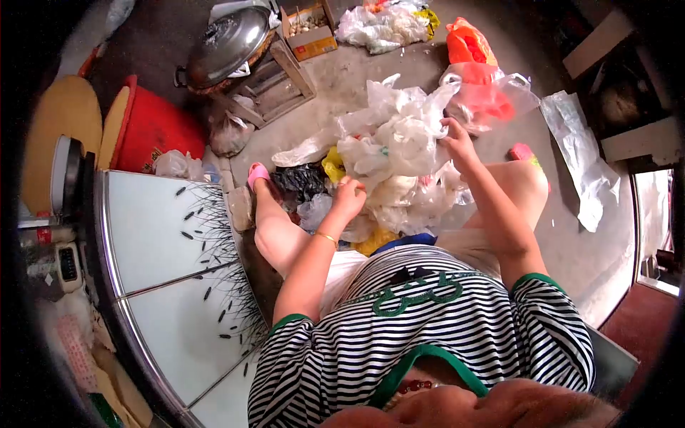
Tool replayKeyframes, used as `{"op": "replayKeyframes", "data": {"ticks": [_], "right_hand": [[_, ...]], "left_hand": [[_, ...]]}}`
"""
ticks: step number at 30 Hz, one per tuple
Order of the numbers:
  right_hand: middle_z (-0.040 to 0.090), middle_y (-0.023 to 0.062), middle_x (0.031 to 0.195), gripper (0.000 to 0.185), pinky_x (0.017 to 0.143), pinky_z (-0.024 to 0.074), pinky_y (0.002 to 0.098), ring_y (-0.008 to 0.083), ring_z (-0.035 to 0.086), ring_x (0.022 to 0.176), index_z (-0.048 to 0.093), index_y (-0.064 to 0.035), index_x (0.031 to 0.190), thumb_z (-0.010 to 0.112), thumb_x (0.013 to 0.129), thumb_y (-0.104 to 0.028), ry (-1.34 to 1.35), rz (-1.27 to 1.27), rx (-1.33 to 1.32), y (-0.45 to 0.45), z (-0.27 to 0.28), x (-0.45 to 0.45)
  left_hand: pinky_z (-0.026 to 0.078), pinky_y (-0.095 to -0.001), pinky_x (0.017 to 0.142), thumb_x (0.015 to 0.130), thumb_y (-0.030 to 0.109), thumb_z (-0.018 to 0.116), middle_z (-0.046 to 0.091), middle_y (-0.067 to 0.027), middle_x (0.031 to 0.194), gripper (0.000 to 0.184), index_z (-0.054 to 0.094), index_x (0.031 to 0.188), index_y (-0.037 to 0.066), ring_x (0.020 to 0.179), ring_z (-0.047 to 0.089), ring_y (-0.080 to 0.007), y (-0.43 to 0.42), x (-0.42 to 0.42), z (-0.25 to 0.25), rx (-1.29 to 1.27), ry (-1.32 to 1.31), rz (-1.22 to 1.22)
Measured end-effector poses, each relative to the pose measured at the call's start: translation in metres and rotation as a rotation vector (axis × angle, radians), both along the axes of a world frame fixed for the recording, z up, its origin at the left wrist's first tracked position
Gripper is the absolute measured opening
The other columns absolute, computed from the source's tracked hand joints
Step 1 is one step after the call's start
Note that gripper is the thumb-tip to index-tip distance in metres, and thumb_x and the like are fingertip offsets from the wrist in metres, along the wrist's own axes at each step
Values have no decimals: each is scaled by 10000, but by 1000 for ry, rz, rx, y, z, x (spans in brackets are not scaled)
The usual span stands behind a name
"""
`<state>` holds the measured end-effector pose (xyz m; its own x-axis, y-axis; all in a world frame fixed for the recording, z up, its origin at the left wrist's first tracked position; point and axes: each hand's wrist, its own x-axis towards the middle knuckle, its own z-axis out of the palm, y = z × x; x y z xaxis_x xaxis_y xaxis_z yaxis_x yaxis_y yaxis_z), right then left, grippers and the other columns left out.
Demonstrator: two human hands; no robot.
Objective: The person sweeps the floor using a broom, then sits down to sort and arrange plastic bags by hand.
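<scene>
The gathered plastic bags (410, 143) are translucent white; the crumpled bag (301, 180) black; the carrier bag (467, 46) orange-red; the T-shirt (457, 307) dark-and-white striped with green trim; the slipper (260, 173) pink; the cabinet panels (153, 225) pale with black sprigs; the floor (571, 267) grey.

I saw floor (344, 77) open beyond the bag pile (410, 146) at eleven o'clock, a wooden stand (293, 70) blocked ten, red bags (469, 44) crowded one, the person's legs (277, 241) hemmed four and eight.

black bag (303, 181): 1 | lidded pan (225, 48): 1 | cardboard box (315, 47): 1
</scene>
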<state>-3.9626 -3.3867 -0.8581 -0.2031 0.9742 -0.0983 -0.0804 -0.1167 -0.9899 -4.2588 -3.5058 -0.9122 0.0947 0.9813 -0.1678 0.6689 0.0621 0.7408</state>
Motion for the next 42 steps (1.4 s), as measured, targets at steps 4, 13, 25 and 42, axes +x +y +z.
{"op": "replayKeyframes", "data": {"ticks": [4,13,25,42], "right_hand": [[526,9,946,365,771,408,244,121,493,915,492,-70,1028,501,691,70,148,-4,31,-19,12,-11],[552,5,929,267,746,407,234,106,518,846,504,-73,1016,507,765,19,376,149,-39,-51,22,-26],[504,86,1073,387,824,408,317,216,492,971,469,-74,1113,505,728,-72,555,-134,-316,-30,24,10],[609,105,897,235,655,512,320,207,612,766,515,-23,1069,488,842,-79,664,-509,-231,9,-58,93]], "left_hand": [[438,-348,817,750,126,564,530,-99,1110,485,449,1221,113,1011,510,-235,13,31,85,-185,-844,392],[442,-265,765,751,-60,479,565,-66,998,337,502,1076,26,885,533,-145,22,67,86,-61,-917,313],[443,-249,737,726,-59,497,567,-46,857,202,560,905,10,790,528,-118,20,26,89,313,-453,481],[304,-422,986,678,137,618,321,-198,1325,649,368,1276,100,1205,341,-356,37,98,10,359,-66,-7]]}}
